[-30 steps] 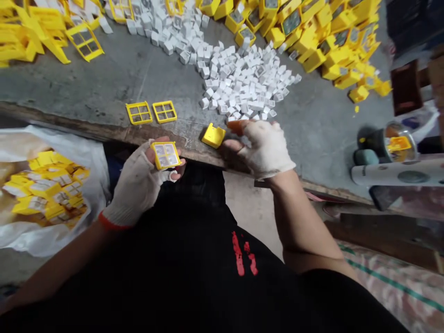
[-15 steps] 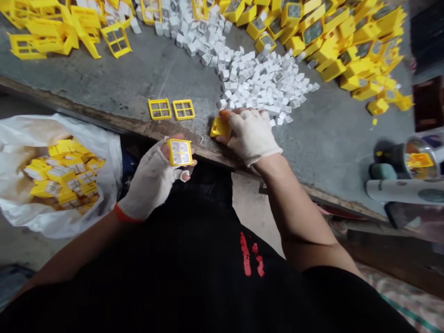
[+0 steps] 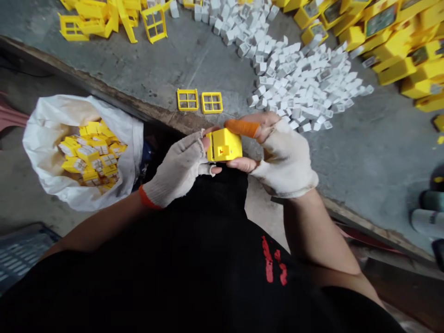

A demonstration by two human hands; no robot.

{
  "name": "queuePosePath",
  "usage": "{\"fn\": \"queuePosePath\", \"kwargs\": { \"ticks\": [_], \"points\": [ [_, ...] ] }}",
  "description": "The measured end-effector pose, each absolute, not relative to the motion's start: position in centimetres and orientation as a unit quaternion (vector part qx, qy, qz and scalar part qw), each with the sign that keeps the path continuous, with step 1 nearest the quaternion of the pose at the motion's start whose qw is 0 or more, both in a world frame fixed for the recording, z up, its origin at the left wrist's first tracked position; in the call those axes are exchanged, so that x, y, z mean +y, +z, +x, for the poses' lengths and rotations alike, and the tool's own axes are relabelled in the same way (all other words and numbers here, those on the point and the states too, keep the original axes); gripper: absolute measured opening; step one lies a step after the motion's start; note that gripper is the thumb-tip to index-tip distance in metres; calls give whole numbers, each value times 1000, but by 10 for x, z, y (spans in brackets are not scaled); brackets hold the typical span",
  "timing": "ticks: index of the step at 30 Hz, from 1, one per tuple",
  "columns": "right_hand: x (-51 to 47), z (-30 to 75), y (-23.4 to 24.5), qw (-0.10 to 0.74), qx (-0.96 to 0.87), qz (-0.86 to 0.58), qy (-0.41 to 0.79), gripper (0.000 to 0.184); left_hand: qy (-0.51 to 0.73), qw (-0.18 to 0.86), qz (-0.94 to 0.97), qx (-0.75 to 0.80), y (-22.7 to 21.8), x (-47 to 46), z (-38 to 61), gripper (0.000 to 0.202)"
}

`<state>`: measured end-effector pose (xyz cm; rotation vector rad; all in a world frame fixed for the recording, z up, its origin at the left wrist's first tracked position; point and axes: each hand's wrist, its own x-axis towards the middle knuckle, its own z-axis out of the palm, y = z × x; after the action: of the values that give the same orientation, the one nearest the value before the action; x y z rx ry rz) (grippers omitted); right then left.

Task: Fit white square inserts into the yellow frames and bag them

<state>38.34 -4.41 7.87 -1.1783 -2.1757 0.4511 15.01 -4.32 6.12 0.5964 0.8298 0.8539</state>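
Observation:
In front of my body, just off the table edge, my right hand (image 3: 280, 155) grips a yellow plastic housing (image 3: 231, 144) between thumb and fingers. An orange cover wraps one of its fingertips. My left hand (image 3: 185, 159) closes on the yellow four-pane frame (image 3: 209, 147), of which only a narrow edge shows at the housing's left side. Whether the two parts are locked together I cannot tell. Both hands wear white fingerless knit gloves. Two bare yellow frames, one on the left (image 3: 188, 100) and one on the right (image 3: 212, 102), lie flat near the table edge.
Small white caps (image 3: 298, 83) are heaped on the grey table (image 3: 222, 64). Yellow housings (image 3: 391, 46) pile up at the far right, yellow frames (image 3: 93, 18) at the far left. A white sack (image 3: 45, 134) of yellow-and-white pieces stands left below the table.
My right hand has lifted the yellow housing off the table and brought it left to my left hand. The frame's white-filled panes, visible before, are now covered. The view has shifted left.

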Motion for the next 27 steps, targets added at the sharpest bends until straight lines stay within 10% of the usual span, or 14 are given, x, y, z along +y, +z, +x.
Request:
{"fn": "queuePosePath", "kwargs": {
  "ticks": [8,13,20,27],
  "points": [
    [-54,379,80,306,-857,-409,72,52,396,746,352,404,58,-46,148,44],
    [-67,357,64,329,-842,-428,-16,43,368,538,603,459,67,-45,134,48],
    [-58,344,66,469,-616,-472,421,59,375,438,673,463,84,-52,130,37],
    [-57,330,65,515,-496,-461,526,57,422,555,549,460,93,-52,130,27]
  ]
}}
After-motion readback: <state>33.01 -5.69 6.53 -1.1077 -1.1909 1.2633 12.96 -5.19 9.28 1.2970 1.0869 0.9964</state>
